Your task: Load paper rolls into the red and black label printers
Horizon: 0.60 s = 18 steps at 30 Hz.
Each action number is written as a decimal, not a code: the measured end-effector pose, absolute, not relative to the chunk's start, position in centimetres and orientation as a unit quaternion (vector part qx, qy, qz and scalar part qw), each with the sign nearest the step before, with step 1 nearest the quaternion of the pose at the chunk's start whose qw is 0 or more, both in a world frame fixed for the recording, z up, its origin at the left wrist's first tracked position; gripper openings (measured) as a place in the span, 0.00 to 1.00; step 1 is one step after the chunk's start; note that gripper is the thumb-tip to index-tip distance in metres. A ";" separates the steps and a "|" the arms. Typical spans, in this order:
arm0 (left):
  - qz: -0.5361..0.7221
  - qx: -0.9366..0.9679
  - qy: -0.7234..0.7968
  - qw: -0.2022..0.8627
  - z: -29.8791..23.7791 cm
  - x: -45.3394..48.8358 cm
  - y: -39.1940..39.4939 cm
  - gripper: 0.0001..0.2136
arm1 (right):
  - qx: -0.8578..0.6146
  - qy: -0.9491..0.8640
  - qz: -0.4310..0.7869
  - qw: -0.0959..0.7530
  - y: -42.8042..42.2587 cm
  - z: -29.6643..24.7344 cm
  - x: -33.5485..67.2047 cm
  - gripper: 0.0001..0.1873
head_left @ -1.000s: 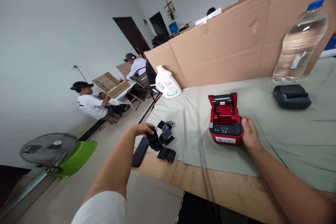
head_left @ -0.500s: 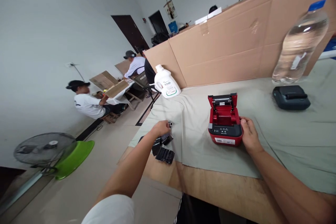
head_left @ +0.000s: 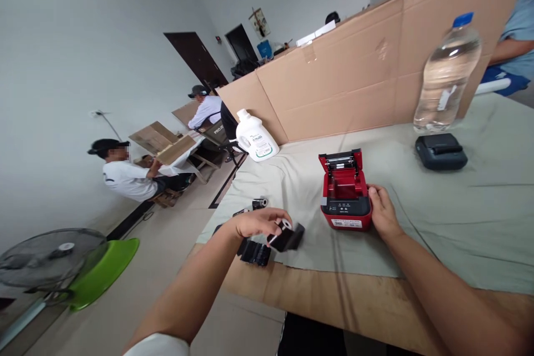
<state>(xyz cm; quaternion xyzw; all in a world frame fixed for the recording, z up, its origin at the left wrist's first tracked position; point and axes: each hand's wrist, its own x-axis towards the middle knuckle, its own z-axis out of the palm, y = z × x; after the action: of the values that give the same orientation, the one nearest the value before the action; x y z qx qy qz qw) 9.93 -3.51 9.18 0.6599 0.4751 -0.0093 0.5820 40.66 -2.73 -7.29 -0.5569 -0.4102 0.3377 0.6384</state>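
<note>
My left hand [head_left: 255,222] is closed on a black-wrapped paper roll [head_left: 286,236], held just above the cloth left of a small red printer [head_left: 345,192]. The printer's lid stands open and its red bay looks empty. Against the printer's right side rests my right hand [head_left: 381,212], fingers curled on its edge. A small loose roll [head_left: 260,203] lies on the cloth behind my left hand. More black wrapped pieces [head_left: 253,252] lie at the table's front edge below it.
A black printer [head_left: 440,151] and a clear water bottle [head_left: 445,76] stand at the far right. A white jug [head_left: 253,137] stands by the cardboard wall [head_left: 346,89]. Two people sit at the left; a fan [head_left: 45,258] stands on the floor. Another person's arm [head_left: 511,47] shows top right.
My left hand has picked a black-wrapped roll out of the pile and carried it right, toward the red printer. My right hand stays on the printer.
</note>
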 end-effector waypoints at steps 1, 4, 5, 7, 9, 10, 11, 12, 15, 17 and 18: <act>-0.029 0.669 0.435 0.602 9.7 11.3 -3.8 0.18 | -0.559 -0.409 0.335 0.639 -2.7 -7.3 40.6 0.29; -0.025 0.717 0.354 0.600 10.0 16.0 -3.8 0.16 | -0.563 -0.410 0.324 0.640 -2.6 -7.4 40.7 0.29; 0.002 0.726 0.342 0.596 9.8 17.5 -3.4 0.15 | -0.564 -0.411 0.322 0.640 -2.6 -7.4 40.7 0.29; 0.060 0.734 0.333 0.589 9.2 20.1 -2.5 0.15 | -0.562 -0.413 0.322 0.640 -2.6 -7.4 40.7 0.30; 0.096 0.750 0.335 0.562 8.7 22.1 -1.2 0.16 | -0.561 -0.414 0.320 0.642 -2.7 -7.3 40.8 0.30; 0.105 0.765 0.335 0.540 8.5 22.9 -0.6 0.16 | -0.561 -0.414 0.317 0.643 -2.7 -7.2 40.8 0.31; 0.109 0.782 0.334 0.514 8.3 23.6 -0.1 0.16 | -0.561 -0.415 0.315 0.643 -2.8 -7.1 40.8 0.31; 0.108 0.803 0.336 0.480 8.1 24.2 0.5 0.16 | -0.562 -0.418 0.313 0.642 -2.8 -7.0 40.8 0.31; 0.062 0.856 0.372 0.355 7.6 25.9 2.0 0.14 | -0.561 -0.427 0.305 0.640 -2.9 -6.9 40.8 0.29; 0.005 0.869 0.400 0.290 7.1 26.8 2.9 0.13 | -0.557 -0.432 0.299 0.643 -2.8 -7.0 40.9 0.27; -0.018 0.869 0.409 0.277 6.8 27.1 3.4 0.12 | -0.557 -0.436 0.293 0.644 -2.7 -7.0 40.9 0.26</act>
<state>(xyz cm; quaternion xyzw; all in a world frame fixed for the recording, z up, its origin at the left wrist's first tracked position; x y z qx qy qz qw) 27.13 3.35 6.77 0.8694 0.4089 -0.0180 0.2766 40.87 -2.74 -7.03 -0.5569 -0.4356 0.2928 0.6437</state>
